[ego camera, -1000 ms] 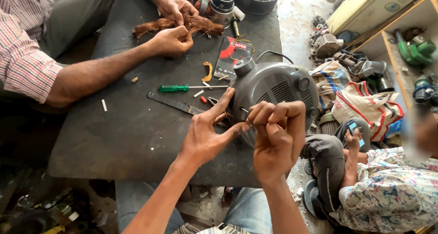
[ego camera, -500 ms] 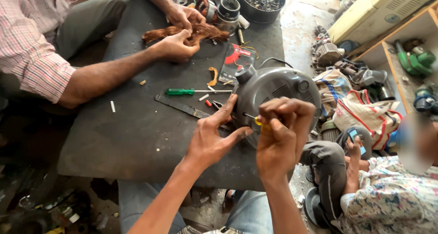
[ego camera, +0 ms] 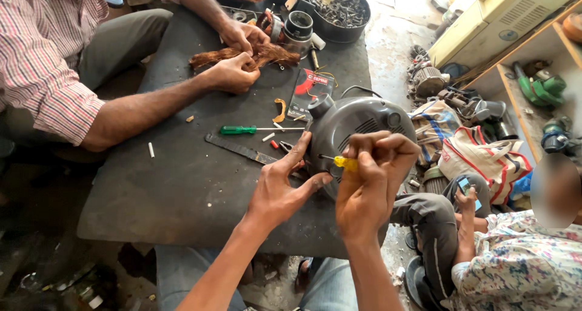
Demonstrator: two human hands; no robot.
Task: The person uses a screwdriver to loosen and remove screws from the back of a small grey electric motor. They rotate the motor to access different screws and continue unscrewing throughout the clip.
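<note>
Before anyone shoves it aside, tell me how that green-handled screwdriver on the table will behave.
The green-handled screwdriver looks stiff: a thin straight metal shaft on a hard handle. Lying flat on the dark table, its roundish handle would probably let it roll if nudged sideways. It seems light and easy to lift.

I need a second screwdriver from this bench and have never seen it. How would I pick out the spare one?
On the dark worktable, look just left of the grey round motor housing. The spare screwdriver lies flat there, above a long dark flat strip. Its green handle sets it apart from the yellow-handled screwdriver in the right hand.
</note>
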